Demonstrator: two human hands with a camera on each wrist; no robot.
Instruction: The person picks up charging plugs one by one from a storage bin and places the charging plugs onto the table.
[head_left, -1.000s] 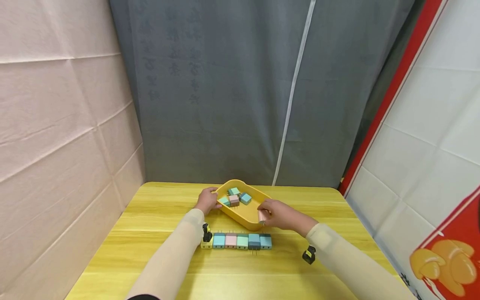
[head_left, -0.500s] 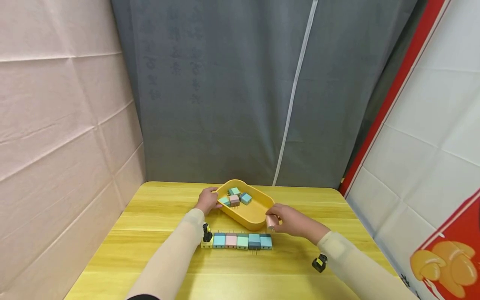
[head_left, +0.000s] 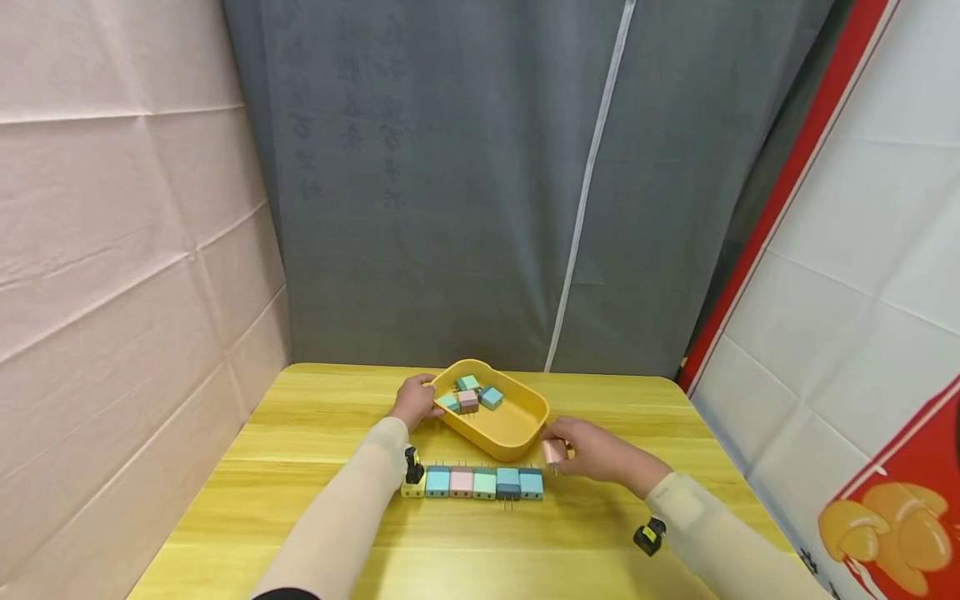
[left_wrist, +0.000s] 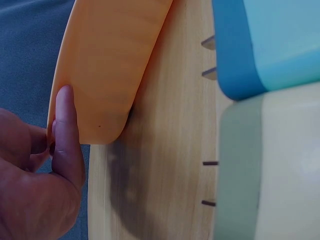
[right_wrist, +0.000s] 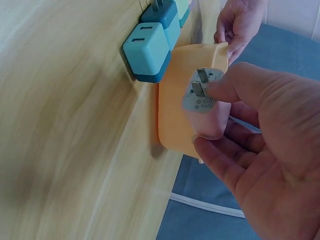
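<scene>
My left hand [head_left: 412,402] grips the left rim of a yellow tray [head_left: 517,421]; in the left wrist view one finger lies along the tray's wall [left_wrist: 107,65]. Inside the tray are several plug chargers, among them a pink one [head_left: 468,402] and a blue one [head_left: 491,397]. Just off the tray's right end, my right hand [head_left: 596,452] pinches a pink plug charger [head_left: 553,452] between thumb and fingers. Its two flat prongs [right_wrist: 198,89] and printed face show in the right wrist view, pointing away from the palm.
In front of the tray, several chargers stand side by side in a row, from a yellow one [head_left: 413,490] at left to a light blue one [head_left: 531,484] at right. Prongs stick out from some. A grey curtain [head_left: 450,208] hangs behind the wooden table [head_left: 480,558].
My right hand has carried the pink plug charger from above the tray's right end outward to the right and nearer to me. The left hand and the tray have stayed put.
</scene>
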